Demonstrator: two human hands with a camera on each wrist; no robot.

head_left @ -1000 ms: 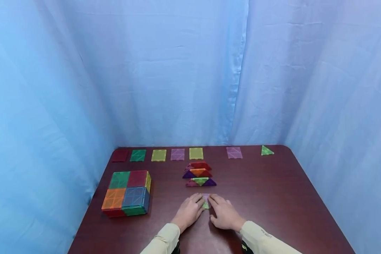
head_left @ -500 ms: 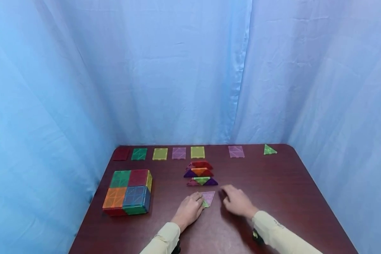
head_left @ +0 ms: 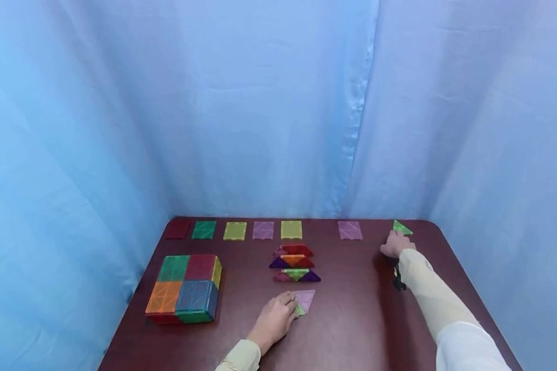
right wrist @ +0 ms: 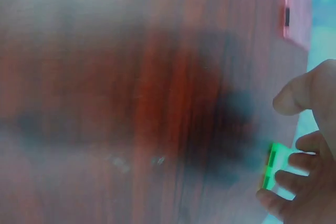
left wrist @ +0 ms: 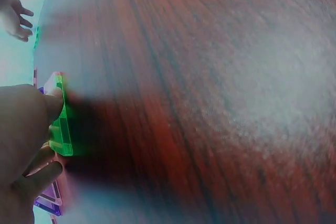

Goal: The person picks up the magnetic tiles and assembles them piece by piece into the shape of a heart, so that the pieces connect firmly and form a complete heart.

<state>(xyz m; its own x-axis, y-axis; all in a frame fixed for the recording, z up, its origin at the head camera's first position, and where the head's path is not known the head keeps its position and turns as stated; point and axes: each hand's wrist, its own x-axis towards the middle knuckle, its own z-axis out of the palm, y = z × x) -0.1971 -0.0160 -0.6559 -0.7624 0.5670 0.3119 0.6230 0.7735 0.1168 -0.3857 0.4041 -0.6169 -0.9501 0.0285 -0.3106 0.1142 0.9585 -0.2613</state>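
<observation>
My left hand (head_left: 274, 318) holds the left side of a flat pair of translucent magnetic tiles, a light green triangle (head_left: 299, 310) joined to a light purple triangle (head_left: 306, 299). In the left wrist view, thumb and fingers lie along the edge of the green tile (left wrist: 64, 129), partly covering it. At the far right, my right hand (head_left: 396, 244) reaches over the table just short of a lone green triangle tile (head_left: 402, 228). Its fingers are spread and slightly bent in the right wrist view, overlapping that green tile (right wrist: 270, 166), with nothing in the grasp.
Three trapezoid strips of joined triangles, the nearest strip (head_left: 297, 275) among them, stand beyond the left hand. A multicoloured tile block (head_left: 185, 288) sits at left. Square tiles line the back edge, including a purple square (head_left: 350, 230). Blue curtains (head_left: 269, 103) surround the table.
My right hand has let go of the joined tiles and swung right and away to the far green triangle. The left hand stays on the pair.
</observation>
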